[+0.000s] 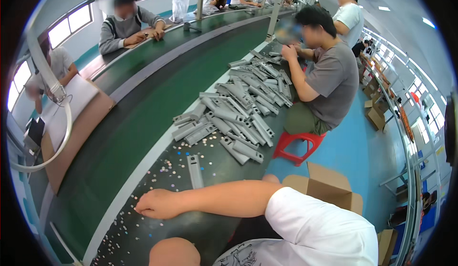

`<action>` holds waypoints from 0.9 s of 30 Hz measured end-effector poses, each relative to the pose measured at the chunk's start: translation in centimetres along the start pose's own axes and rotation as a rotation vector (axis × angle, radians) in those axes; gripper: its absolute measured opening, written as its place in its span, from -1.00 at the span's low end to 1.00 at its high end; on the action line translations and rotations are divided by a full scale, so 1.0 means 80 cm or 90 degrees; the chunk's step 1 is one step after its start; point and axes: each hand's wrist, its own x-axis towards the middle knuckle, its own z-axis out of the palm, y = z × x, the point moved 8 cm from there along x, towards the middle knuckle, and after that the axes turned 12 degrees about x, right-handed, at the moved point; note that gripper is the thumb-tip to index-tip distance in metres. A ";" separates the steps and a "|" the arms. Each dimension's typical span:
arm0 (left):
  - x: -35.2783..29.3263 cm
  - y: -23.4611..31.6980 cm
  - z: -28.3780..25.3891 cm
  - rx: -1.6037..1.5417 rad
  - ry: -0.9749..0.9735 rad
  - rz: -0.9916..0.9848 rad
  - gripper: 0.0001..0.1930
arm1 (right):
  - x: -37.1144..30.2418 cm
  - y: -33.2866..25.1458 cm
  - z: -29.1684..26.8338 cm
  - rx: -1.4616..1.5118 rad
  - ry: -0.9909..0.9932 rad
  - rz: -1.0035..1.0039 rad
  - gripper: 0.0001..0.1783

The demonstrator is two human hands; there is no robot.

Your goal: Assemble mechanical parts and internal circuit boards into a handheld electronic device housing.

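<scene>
The green belt (157, 99) is stretching lengthwise across the view, and the dark bench (222, 173) is lying alongside it, on my side. A co-worker (334, 82) in a grey-brown shirt is sitting beside the bench on a red stool (307, 146). An open box (329, 185) is standing just beyond my white sleeve (319, 223). A pile (238, 108) of long grey parts is covering the bench ahead of me. My right forearm (229, 199) is crossing the near bench, and my right hand (160, 205) is resting low over it, back upward. Its fingers are curling inward, close together; their undersides are not showing, so I cannot tell whether they are holding anything. My left hand is lying out of view. One lone part (193, 165) is lying apart from the pile, just beyond my forearm, which is hiding its near end. It is looking stiff, fairly light and smooth, perhaps slippery; its two long edges, near mid-length, are offering the surest hold. Smallest, pale and blue discs (179, 154) are scattering around my hand, seemingly almost weightless and best suiting a fingertip pinch at the rim.
</scene>
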 end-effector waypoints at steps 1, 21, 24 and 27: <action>0.001 0.006 -0.007 -0.011 0.010 0.005 -0.76 | -0.002 0.003 0.004 0.007 -0.021 0.020 -0.84; 0.028 0.103 -0.102 -0.211 0.068 0.070 -0.73 | -0.015 0.005 0.013 -0.010 -0.055 0.122 -0.83; 0.029 0.111 -0.114 -0.250 0.085 0.069 -0.72 | -0.015 0.006 0.011 -0.014 -0.062 0.134 -0.82; 0.030 0.118 -0.126 -0.294 0.102 0.072 -0.71 | -0.011 0.006 0.012 -0.009 -0.069 0.148 -0.81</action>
